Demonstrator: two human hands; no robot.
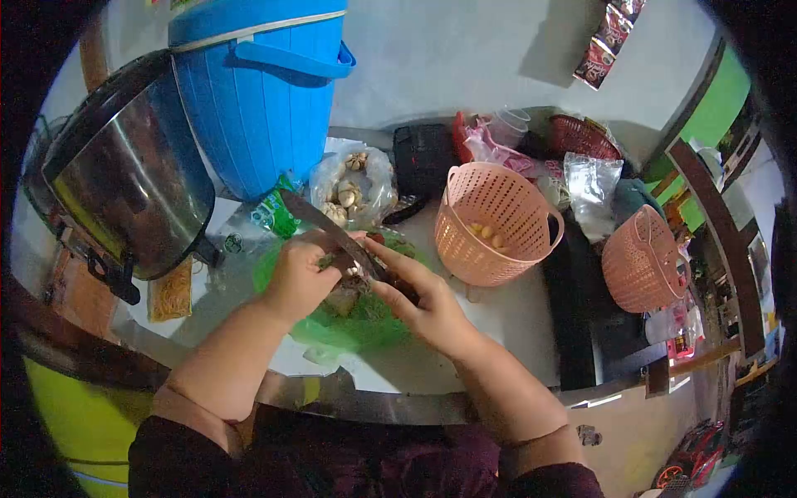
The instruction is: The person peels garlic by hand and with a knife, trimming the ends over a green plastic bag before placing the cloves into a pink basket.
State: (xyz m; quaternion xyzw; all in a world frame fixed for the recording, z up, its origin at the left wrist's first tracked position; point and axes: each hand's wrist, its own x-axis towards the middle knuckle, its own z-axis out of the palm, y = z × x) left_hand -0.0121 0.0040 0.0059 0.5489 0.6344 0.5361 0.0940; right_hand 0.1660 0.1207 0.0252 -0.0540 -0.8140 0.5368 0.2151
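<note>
A knife (317,217) with a broad dark blade slants across the middle, its tip pointing to the upper left. My right hand (425,300) is closed around its handle end. Close against the blade is my left hand (300,274), its fingers pinched together. A small whitish piece, possibly a garlic clove, shows between the hands, mostly hidden by fingers. Beneath them a green plastic bag (311,330) lies spread on the white tabletop, with scraps on it. Behind the hands sits a clear plastic bag of garlic bulbs (349,195).
A pink basket (490,261) holding small yellowish pieces stands to the right, with a second pink basket (639,266) beyond. At left are a large metal pot (137,174), a blue lidded bucket (257,108) and a packet of yellowish strands (172,295). Sachets (610,41) hang on the wall.
</note>
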